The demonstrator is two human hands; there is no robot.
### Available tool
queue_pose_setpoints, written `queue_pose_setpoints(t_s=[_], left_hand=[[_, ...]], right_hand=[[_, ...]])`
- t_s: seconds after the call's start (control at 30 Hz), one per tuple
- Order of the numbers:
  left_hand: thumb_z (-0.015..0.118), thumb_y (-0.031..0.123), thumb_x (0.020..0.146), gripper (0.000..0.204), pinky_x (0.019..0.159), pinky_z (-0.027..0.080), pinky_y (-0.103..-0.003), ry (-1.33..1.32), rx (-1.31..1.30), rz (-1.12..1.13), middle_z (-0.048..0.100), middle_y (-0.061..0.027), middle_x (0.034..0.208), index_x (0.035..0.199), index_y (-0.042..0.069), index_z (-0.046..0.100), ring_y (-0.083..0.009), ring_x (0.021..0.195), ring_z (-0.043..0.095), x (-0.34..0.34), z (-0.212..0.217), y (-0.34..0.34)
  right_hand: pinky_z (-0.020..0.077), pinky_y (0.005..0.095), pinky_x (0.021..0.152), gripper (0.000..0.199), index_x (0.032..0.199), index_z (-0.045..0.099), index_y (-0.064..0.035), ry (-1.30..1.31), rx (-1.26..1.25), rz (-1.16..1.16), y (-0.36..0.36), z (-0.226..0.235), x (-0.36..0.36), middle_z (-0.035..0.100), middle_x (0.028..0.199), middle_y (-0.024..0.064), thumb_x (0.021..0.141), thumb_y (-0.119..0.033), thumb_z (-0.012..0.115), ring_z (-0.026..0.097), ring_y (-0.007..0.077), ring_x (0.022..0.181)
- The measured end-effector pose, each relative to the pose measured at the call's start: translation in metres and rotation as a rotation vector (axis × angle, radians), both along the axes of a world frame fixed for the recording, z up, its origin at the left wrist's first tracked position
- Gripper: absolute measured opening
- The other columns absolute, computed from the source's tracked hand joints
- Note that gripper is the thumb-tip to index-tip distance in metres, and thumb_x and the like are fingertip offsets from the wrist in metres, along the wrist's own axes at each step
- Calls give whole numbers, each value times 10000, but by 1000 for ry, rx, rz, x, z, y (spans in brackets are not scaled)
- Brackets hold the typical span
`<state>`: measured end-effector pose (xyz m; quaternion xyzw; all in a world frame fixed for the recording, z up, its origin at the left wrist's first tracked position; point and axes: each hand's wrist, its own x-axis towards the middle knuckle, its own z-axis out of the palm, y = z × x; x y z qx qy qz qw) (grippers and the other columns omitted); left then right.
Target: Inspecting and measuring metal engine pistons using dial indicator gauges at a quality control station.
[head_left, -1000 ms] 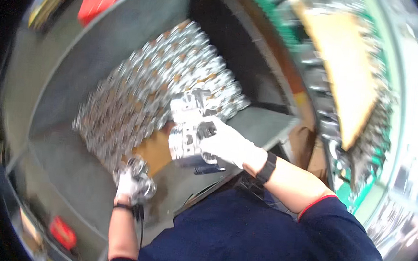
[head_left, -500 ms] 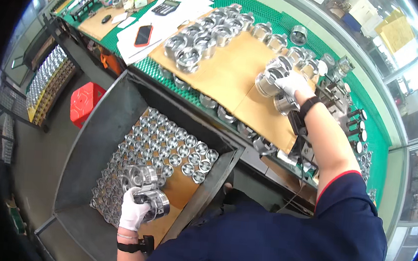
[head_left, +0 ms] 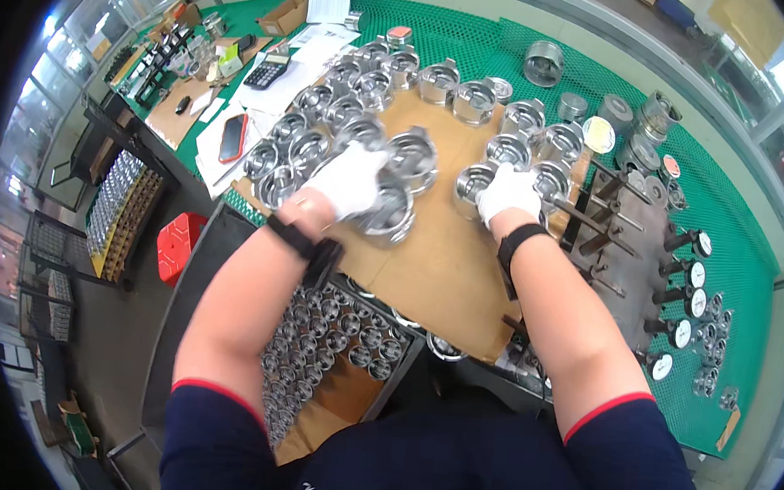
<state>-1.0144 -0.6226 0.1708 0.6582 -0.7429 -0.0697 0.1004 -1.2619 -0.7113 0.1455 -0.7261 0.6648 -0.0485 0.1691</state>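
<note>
Left hand (head_left: 349,182), white-gloved and motion-blurred, is curled about a small group of metal pistons (head_left: 392,217) over the brown cardboard sheet (head_left: 428,259), contact with the sheet being unclear; right hand (head_left: 511,197), likewise gloved, rests among standing pistons (head_left: 554,180) on that sheet, its fingers partly hidden, so whether it grips any cannot be told. The green-matted surface (head_left: 464,35) carries the sheet, a calculator (head_left: 267,71), a phone (head_left: 234,138) and dial gauges (head_left: 680,333); below, a grey bin (head_left: 222,255) contains further pistons (head_left: 306,341).
</note>
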Motion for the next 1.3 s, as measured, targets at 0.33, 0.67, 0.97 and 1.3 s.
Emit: queue_pose_setpoints(t_s=[0.33,0.67,0.97,1.3], left_hand=[[666,135,813,570,1055,447,-440,29,71,104,472,-262,1426,1368,102,540,-420,1269,516,-44,-29,-104],[692,138,873,490,979,494,-382,589,-216,592,642,-176,1230,1328,24,551,-301,1124,628,78,-105,221],[667,302,862,494,1001,482,-454,600,591,1218,649,-226,1230,1308,104,590,-394,1174,596,54,-271,652],[670,246,848,511,1029,471,-421,628,830,1159,635,-231,1265,1297,18,582,-373,1203,590,30,-312,748]], right_hand=[[532,456,922,382,1243,550,-23,-46,41,52,6,8,-9,488,1274,350,900,-188,588,640,460,1059],[506,429,964,465,1225,629,-74,162,5,159,-21,-21,-7,558,1323,252,815,-270,731,574,399,1197],[462,374,1005,672,1457,446,-30,48,-263,375,83,15,16,639,1291,192,926,-389,649,625,301,1168],[524,320,887,429,1266,595,36,-289,-93,447,238,53,137,684,1171,171,971,-275,598,668,233,1024]])
